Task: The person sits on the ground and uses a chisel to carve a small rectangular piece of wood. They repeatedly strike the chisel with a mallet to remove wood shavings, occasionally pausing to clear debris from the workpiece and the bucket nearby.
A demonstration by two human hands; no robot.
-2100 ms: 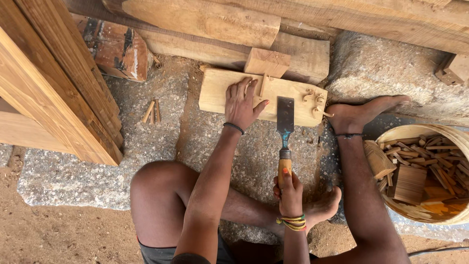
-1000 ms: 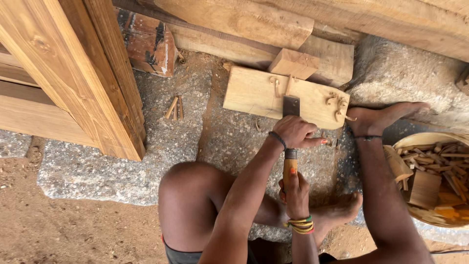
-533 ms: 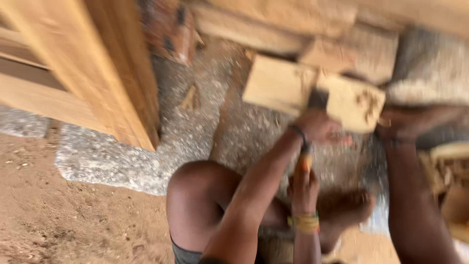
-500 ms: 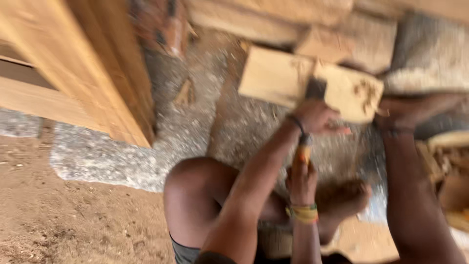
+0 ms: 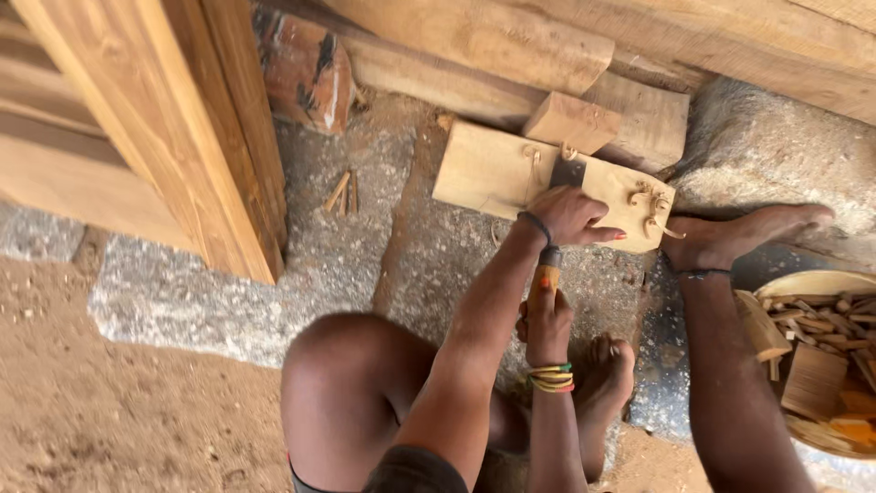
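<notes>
A pale flat wooden board point(image 5: 484, 169) lies on the stone slab point(image 5: 319, 274), with curled shavings point(image 5: 648, 203) at its right end. A chisel stands on the board, its dark blade point(image 5: 568, 173) showing above my fingers and its orange handle point(image 5: 547, 277) below them. My left hand point(image 5: 568, 217), a black band at the wrist, is wrapped over the blade where it meets the handle. My right hand point(image 5: 547, 327), with coloured bangles, grips the lower handle. My right foot point(image 5: 748, 239) rests at the board's right edge.
A small wood block point(image 5: 570, 121) lies at the board's far edge against thick timbers point(image 5: 474, 41). A large wooden frame point(image 5: 155, 119) stands at left, with a reddish stone point(image 5: 306, 68) beside it. A basket point(image 5: 817, 285) of wood pieces sits at right. Small sticks point(image 5: 342, 192) lie on the slab.
My left hand left the flat of the board and came down onto the chisel near its blade. My right hand kept the handle. The view swung and blurred.
</notes>
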